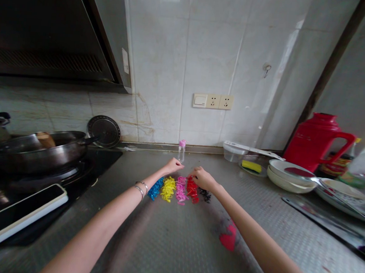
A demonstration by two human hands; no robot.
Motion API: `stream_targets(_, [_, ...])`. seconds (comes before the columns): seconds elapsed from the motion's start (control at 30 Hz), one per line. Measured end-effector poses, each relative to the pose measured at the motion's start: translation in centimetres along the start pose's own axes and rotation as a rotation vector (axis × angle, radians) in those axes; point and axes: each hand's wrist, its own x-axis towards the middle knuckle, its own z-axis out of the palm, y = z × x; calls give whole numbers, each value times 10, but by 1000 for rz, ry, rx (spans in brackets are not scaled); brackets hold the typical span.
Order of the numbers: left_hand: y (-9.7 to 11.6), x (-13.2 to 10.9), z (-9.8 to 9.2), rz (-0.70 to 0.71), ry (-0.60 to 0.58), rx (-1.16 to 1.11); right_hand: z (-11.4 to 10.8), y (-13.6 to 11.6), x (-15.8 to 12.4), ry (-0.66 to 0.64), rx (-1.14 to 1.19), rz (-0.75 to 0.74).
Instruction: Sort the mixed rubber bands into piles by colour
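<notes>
Five-colour heaps of small rubber-band-like loops lie in a row on the metal counter: a blue pile (155, 189), a yellow pile (168, 189), a pink pile (181, 190), a red pile (192, 191) and a black pile (205, 194). My left hand (172, 166), wearing bracelets at the wrist, is above and behind the yellow pile with its fingers pinched together. Just beyond it stands a small clear bottle (181, 153) with a pink cap. Over the red pile, my right hand (202, 177) has its fingers closed. Whatever sits in either pinch is too small to make out.
A pan (39, 152) rests on the stove at left, near a phone-like device (23, 213). Rightward are a plastic tub (231, 153), a yellow sponge (251, 166), stacked bowls (286, 180), a red thermos (312, 140) and a long knife-like blade (319, 219).
</notes>
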Motion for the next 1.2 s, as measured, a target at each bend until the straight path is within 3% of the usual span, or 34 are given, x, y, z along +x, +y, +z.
stream_targets(0.33, [-37,-27,-40,-134,196,-47,4,-5,6,18,-23,15])
stream_targets(0.5, [-50,-39,-44,-189,273,-100,6,3,18,161,100,49])
stream_targets(0.77, [-52,-45,-42,-217,368,-199,10,23,78,517,381,255])
stream_targets(0.97, [-53,-47,-42,-233,379,-191,21,22,123,514,457,384])
stream_targets(1.2, [-55,-46,-39,-235,336,-157,32,24,152,501,633,490])
